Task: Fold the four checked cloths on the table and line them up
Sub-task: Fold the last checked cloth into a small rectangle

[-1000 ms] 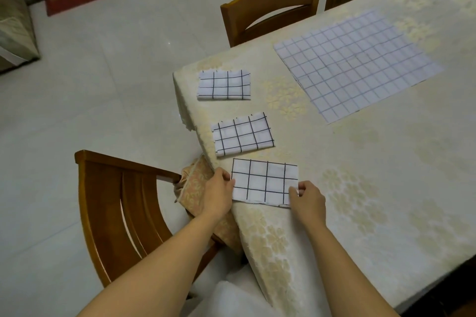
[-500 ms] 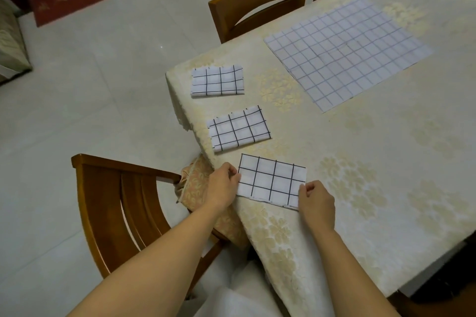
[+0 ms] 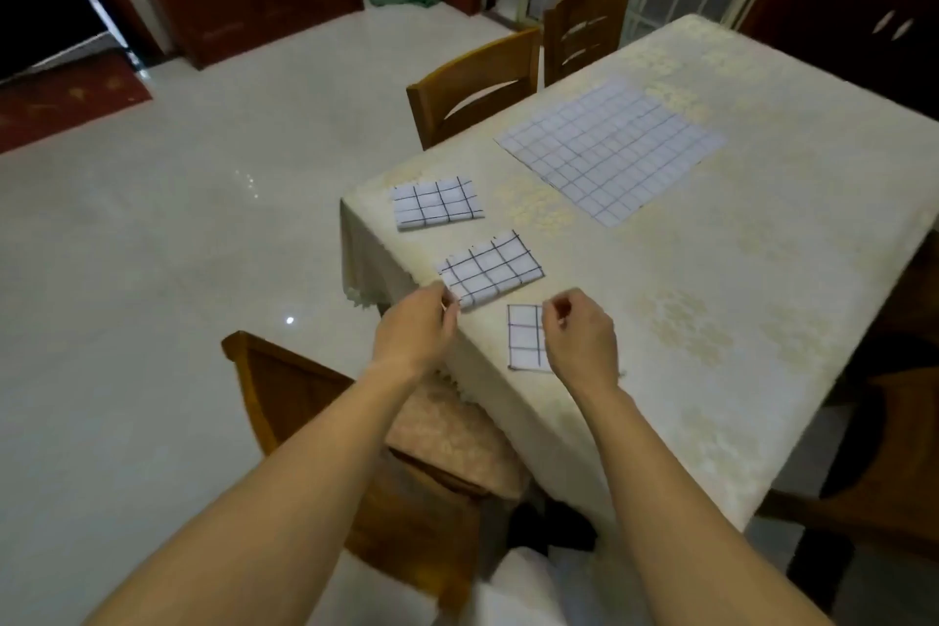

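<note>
Your left hand [image 3: 416,328] hung over the table's near edge with the wrist straight and the fingers [image 3: 449,313] curled in. Their tips sat right at the near corner of the middle folded cloth [image 3: 490,272]; I could not tell whether they pinched it or only met it. Your right hand [image 3: 579,341] was raised just above the table [image 3: 762,269] with its fingers bent tight toward the thumb and nothing between them.

That hand hid most of the nearest folded cloth [image 3: 523,336], which lay flat close to the near edge (only its left strip of checks showed). The middle folded cloth lay slightly skewed, just beyond it along the same edge. The farthest folded cloth [image 3: 437,203] lay by the table's left corner, apart from the middle one.

The fourth checked cloth [image 3: 609,147] was spread open and flat, farther in toward the far edge, beside a wooden chair [image 3: 472,86].
</note>
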Demonstrator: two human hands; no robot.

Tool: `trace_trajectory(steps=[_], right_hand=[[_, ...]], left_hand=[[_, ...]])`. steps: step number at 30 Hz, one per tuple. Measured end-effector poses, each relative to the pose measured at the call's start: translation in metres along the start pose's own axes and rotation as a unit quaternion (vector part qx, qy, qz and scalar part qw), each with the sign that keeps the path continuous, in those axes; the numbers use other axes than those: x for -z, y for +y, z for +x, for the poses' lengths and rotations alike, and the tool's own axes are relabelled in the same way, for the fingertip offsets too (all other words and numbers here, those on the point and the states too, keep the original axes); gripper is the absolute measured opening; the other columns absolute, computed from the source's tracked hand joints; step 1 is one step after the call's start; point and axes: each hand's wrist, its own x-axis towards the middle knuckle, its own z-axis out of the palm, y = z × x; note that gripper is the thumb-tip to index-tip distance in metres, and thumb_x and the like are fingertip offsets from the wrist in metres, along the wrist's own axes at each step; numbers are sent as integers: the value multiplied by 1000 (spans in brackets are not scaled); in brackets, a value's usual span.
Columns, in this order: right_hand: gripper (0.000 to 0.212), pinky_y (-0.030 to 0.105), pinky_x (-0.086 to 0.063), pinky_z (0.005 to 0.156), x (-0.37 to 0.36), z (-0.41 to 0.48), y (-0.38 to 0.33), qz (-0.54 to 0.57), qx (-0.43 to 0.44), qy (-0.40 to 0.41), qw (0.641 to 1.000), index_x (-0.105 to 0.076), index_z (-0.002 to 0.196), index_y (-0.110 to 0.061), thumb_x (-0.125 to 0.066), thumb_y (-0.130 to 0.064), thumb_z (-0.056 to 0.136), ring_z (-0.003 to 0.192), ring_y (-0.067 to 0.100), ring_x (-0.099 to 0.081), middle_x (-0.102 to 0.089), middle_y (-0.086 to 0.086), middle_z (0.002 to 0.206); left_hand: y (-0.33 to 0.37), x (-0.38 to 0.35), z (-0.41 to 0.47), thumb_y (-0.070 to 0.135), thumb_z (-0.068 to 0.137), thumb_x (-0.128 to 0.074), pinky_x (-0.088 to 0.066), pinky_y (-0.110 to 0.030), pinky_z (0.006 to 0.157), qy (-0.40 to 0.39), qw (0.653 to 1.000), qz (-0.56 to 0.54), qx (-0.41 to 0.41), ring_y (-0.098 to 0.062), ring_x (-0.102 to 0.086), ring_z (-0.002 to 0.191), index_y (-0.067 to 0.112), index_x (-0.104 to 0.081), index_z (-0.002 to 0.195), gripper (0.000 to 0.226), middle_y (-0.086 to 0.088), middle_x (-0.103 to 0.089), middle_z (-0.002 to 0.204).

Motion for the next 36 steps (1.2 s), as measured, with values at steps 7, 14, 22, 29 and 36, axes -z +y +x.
trace_trajectory(steps=[7, 14, 22, 29, 36], right_hand=[[17, 36, -51, 70, -66, -99, -166, 40, 119, 22, 992, -64, 99, -14, -53, -26, 101, 83, 21, -62, -67, 2, 91], [19, 38, -54, 89, -117, -115, -265, -28, 202, -13, 979, -64, 106, -16, -53, -30, 100, 92, 16, -61, -65, -1, 98], [24, 38, -52, 91, -179, -90, -301, -74, 177, -16, 981, -63, 116, -16, -51, -31, 101, 99, 18, -61, -66, 0, 108], [24, 34, -53, 86, -222, 1, -346, -28, 106, 3, 994, -64, 117, -15, -53, -28, 101, 98, 19, -62, -66, 2, 111], [23, 32, -55, 79, -267, 92, -428, -18, 96, 22, 995, -66, 114, -17, -53, -30, 101, 92, 16, -62, -67, 0, 105]], left_hand=[[-108, 157, -65, 34, 107, -36, -47, -40, 81, 80, 972, 180, -126, -23, -61, 85, 24, -58, 99, 26, 4, -67, 94], [-188, 245, -86, 29, 107, -46, -45, -37, 100, 107, 959, 212, -153, -21, -63, 102, 22, -63, 118, 22, 2, -70, 112], [-251, 281, -29, 34, 104, -45, -39, -36, 100, 54, 954, 262, -135, -23, -60, 102, 24, -62, 112, 21, 3, -69, 106], [-274, 324, 77, 35, 106, -41, -46, -38, 92, -28, 929, 324, -178, -27, -61, 99, 22, -63, 115, 27, 0, -65, 109], [-300, 367, 192, 33, 106, -41, -44, -34, 75, -15, 916, 334, -220, -26, -62, 94, 20, -63, 115, 27, -1, -67, 108]])
